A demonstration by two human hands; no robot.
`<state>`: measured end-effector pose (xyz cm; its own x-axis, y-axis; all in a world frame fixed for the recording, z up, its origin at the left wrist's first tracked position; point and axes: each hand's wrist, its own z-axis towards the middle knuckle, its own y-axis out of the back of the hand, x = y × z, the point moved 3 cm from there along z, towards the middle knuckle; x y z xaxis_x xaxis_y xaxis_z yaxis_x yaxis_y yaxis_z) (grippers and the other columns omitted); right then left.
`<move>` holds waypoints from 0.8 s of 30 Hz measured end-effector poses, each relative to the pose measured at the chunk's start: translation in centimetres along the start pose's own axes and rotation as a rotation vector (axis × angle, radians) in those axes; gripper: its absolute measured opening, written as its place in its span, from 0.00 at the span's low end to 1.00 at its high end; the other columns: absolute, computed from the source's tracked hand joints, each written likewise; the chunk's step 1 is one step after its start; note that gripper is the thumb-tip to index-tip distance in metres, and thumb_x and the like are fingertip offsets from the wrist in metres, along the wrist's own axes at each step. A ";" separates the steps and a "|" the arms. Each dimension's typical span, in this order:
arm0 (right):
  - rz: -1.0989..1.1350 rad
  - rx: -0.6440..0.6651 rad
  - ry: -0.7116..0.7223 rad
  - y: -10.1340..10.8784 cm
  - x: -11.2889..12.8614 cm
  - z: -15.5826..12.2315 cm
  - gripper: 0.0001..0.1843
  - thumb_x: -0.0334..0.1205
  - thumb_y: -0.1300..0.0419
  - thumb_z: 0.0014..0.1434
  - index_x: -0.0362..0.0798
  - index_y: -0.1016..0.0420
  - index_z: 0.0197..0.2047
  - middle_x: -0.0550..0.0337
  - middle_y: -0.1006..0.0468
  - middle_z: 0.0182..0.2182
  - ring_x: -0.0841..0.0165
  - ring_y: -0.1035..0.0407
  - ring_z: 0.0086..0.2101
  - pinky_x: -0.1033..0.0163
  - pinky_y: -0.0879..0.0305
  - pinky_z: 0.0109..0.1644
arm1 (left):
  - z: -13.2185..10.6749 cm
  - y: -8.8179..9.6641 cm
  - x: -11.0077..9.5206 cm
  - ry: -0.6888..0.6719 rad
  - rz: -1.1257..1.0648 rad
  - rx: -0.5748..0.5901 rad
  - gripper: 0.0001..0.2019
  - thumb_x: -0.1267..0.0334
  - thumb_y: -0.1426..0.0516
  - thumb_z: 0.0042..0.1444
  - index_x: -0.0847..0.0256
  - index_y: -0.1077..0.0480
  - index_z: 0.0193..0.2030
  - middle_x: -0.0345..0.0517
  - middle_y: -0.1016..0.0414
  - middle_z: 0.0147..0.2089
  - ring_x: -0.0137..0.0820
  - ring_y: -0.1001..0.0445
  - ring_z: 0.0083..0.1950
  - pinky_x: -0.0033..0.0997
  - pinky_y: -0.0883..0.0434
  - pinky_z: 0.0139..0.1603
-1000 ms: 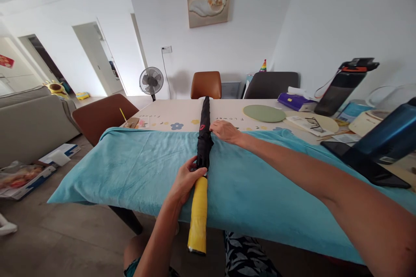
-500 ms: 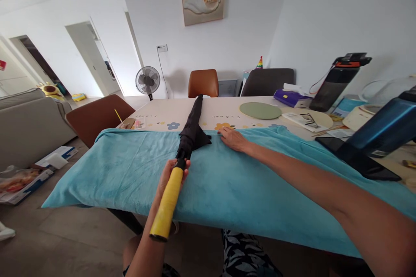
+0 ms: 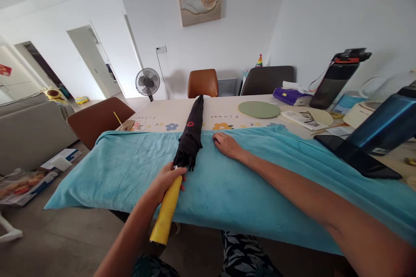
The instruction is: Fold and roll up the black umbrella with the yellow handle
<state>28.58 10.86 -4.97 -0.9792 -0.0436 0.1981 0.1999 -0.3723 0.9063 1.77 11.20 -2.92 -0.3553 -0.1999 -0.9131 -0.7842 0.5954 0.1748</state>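
Note:
A folded black umbrella (image 3: 190, 138) with a small red mark and a yellow handle (image 3: 167, 214) points away from me, its tip over the table's far part. My left hand (image 3: 169, 179) wraps round the top of that handle, back of the hand upward, thumb across it. Loose black fabric hangs just ahead of the fingers. To the right of the umbrella, my right hand (image 3: 227, 145) rests palm down on the teal blanket (image 3: 243, 186), fingers slightly bent and holding nothing.
Right side of the table (image 3: 156, 108): a green oval mat (image 3: 259, 109), purple tissue pack (image 3: 291, 96), glasses (image 3: 308, 117), dark phone (image 3: 355, 158), black bottle (image 3: 334, 82) and blue bottle (image 3: 383, 119). Chairs (image 3: 203, 83) and a fan (image 3: 147, 81) stand beyond.
The umbrella has turned about its length, bringing the red mark into view. My left hand has rolled over to show its back. My right hand has shifted slightly left, its fingers closer together.

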 end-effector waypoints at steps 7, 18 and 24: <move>0.061 -0.033 0.014 -0.1 -0.3 -0.1 0.08 0.29 0.51 0.58 0.45 0.31 0.37 0.53 0.27 0.40 0.67 0.35 0.41 0.64 0.41 0.47 | -5.2 0.4 -1.6 -0.198 1.240 -0.338 0.30 0.56 0.47 0.51 0.66 0.46 0.59 0.56 0.38 0.50 0.44 0.35 0.49 0.34 0.36 0.36; 0.084 -0.058 0.028 0.2 -0.2 -0.2 0.07 0.29 0.50 0.57 0.44 0.31 0.34 0.53 0.27 0.39 0.66 0.35 0.41 0.63 0.41 0.48 | -6.6 1.9 -1.0 -0.188 1.112 -0.269 0.20 0.62 0.47 0.53 0.66 0.36 0.52 0.53 0.33 0.42 0.38 0.31 0.37 0.32 0.36 0.32; 0.096 -0.034 -0.014 0.6 0.0 -0.2 0.08 0.29 0.50 0.57 0.44 0.31 0.35 0.53 0.27 0.38 0.67 0.35 0.40 0.63 0.41 0.47 | -6.0 7.0 1.6 0.101 -0.348 -0.095 0.16 0.58 0.47 0.54 0.67 0.33 0.45 0.48 0.29 0.31 0.27 0.32 0.25 0.23 0.34 0.21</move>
<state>28.66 10.47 -4.49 -0.9551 -0.0680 0.2885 0.2911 -0.3984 0.8698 -7.27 10.40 -0.94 -0.1035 -0.4559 -0.8840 -0.9090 0.4041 -0.1020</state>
